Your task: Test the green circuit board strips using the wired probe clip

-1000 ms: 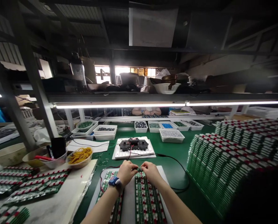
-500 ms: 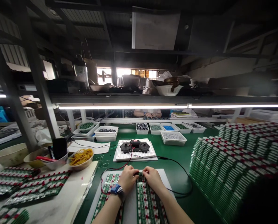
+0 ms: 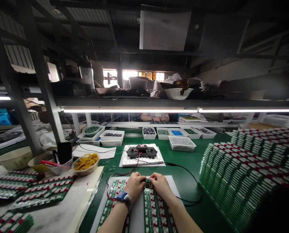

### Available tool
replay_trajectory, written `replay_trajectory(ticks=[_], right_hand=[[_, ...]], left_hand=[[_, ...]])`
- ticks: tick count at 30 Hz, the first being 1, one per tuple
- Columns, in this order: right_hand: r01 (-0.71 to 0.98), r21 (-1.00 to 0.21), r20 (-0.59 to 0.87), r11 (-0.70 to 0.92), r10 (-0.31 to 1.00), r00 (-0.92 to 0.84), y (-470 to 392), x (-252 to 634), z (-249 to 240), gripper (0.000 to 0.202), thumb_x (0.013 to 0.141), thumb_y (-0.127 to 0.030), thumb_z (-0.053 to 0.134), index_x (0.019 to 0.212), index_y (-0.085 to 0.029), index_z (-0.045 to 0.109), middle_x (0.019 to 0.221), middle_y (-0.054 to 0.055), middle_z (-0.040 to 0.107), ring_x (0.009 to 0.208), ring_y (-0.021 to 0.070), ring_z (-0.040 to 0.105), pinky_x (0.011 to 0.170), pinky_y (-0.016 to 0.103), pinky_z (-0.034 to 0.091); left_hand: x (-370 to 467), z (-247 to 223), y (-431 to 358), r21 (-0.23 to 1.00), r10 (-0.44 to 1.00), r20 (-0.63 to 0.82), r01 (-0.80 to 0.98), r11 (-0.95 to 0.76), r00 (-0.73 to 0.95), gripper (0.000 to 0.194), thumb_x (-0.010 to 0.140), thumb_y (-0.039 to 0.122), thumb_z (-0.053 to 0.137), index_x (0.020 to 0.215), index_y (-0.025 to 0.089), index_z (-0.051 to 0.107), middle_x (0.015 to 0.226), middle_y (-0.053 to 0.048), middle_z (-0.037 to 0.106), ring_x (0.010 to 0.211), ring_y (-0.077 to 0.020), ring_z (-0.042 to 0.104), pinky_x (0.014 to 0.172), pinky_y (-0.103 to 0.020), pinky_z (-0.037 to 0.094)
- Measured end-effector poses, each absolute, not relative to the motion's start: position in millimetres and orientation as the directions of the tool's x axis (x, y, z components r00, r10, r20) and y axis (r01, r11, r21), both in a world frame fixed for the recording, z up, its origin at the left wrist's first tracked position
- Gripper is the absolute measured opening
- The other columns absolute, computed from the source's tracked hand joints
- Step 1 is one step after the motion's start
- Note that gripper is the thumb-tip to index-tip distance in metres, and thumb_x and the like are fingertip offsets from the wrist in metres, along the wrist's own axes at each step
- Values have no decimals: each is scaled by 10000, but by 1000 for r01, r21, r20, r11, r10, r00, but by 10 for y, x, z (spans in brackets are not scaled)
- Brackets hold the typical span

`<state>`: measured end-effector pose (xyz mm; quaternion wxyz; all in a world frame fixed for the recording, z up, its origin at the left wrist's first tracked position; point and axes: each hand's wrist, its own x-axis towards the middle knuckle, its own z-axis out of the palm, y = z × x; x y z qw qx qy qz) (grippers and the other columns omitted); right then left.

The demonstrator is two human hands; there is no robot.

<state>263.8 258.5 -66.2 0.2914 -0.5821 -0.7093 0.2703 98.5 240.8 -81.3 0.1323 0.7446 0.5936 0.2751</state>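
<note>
Two green circuit board panels with red and white parts lie on a pale board (image 3: 136, 213): a left panel (image 3: 114, 197) and a right panel (image 3: 155, 210). My left hand (image 3: 135, 186), with a blue band on its wrist, is at the top left corner of the right panel, fingers bent and pressed together. My right hand (image 3: 161, 185) is at that panel's top edge, thumb and fingertips pinched. Whatever is between the fingertips of either hand is too small to make out. Beyond the hands, a black device (image 3: 141, 151) with red and black wires rests on a white block.
Tall stacks of boards (image 3: 236, 181) stand at the right. White trays of small parts (image 3: 182, 142) line the back. A bowl of yellow rubber bands (image 3: 86, 161), a tub with pens (image 3: 62, 163) and more boards (image 3: 45, 192) are at the left. A co-worker's hands (image 3: 159, 119) show beyond.
The whole view has shifted slightly, so things appear a little farther right. Both hands remain at the top of the right panel, with only small finger movement.
</note>
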Motion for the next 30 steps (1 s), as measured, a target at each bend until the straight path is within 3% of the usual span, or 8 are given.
replay_trajectory(ticks=[6, 14, 21, 30], right_hand=[[669, -722, 114, 177, 984, -137, 2561, 2638, -675, 186, 823, -141, 527, 793, -185, 704, 775, 17, 713, 758, 160, 631, 657, 202, 383], [704, -684, 110, 191, 981, -159, 2574, 2627, -667, 196, 826, -116, 530, 774, -184, 706, 776, 15, 713, 751, 150, 626, 636, 194, 366], [786, -597, 92, 158, 987, -129, 2542, 2562, -638, 240, 913, -187, 479, 804, -188, 692, 782, 44, 709, 737, 164, 618, 590, 221, 304], [843, -519, 47, 140, 990, -136, 2559, 2538, -527, 208, 875, -138, 502, 818, -190, 694, 843, 62, 732, 809, 185, 648, 598, 233, 300]], left_hand=[[990, -775, 2378, 490, 938, 299, 816, -307, 174, 296, 793, 159, 581, 1029, 258, 729, 903, -53, 625, 929, -215, 537, 852, -300, 442], [993, -794, 2411, 522, 967, 216, 820, -232, 136, 311, 780, 166, 563, 1015, 267, 740, 893, -43, 638, 939, -208, 542, 858, -280, 433], [988, -797, 2446, 511, 979, 160, 837, -195, 130, 276, 808, 225, 578, 1030, 269, 736, 922, -42, 670, 961, -217, 544, 866, -282, 422], [994, -802, 2440, 476, 975, 163, 853, -212, 151, 262, 832, 233, 575, 1041, 248, 733, 934, -63, 670, 970, -231, 540, 865, -294, 415]])
